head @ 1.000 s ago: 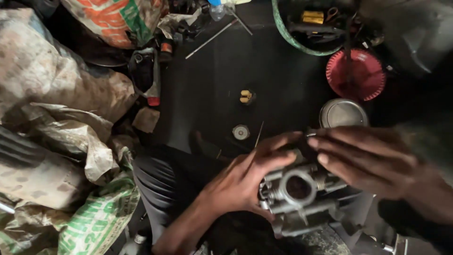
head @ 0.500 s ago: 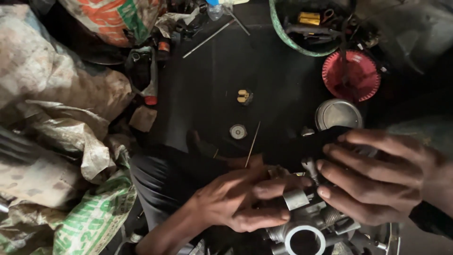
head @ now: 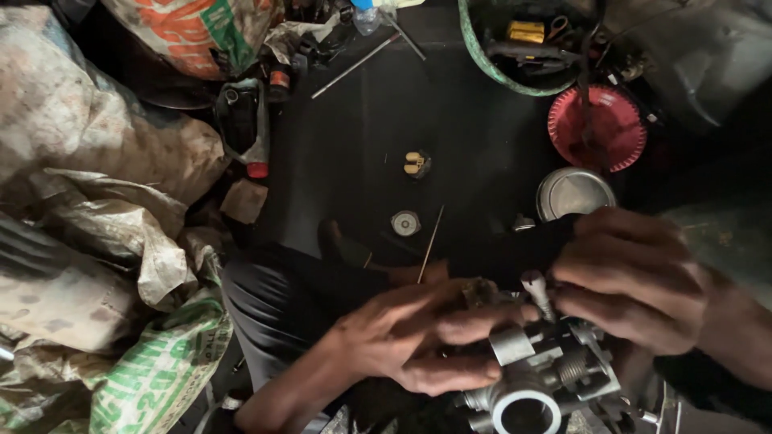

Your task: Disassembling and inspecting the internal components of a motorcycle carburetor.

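Observation:
A grey metal carburetor (head: 540, 371) with a round bore sits low in the head view, over my lap. My left hand (head: 410, 337) grips its left side, fingers wrapped across the body. From the right, my right hand (head: 635, 277) closes on its top, fingertips at a small upright metal fitting (head: 537, 293). Part of the carburetor is hidden under both hands.
On the dark floor ahead lie a small brass part (head: 415, 163), a round grey cap (head: 405, 223), a thin rod (head: 430, 241), a metal bowl (head: 574, 193) and a red round lid (head: 597, 128). Worn sacks (head: 88, 201) pile up at the left. A green-rimmed tub (head: 490, 72) of tools stands at the back.
The carburetor has been turned and lowered toward the bottom of the view, its bore now facing me. Both hands shifted with it, the right now at the top fitting.

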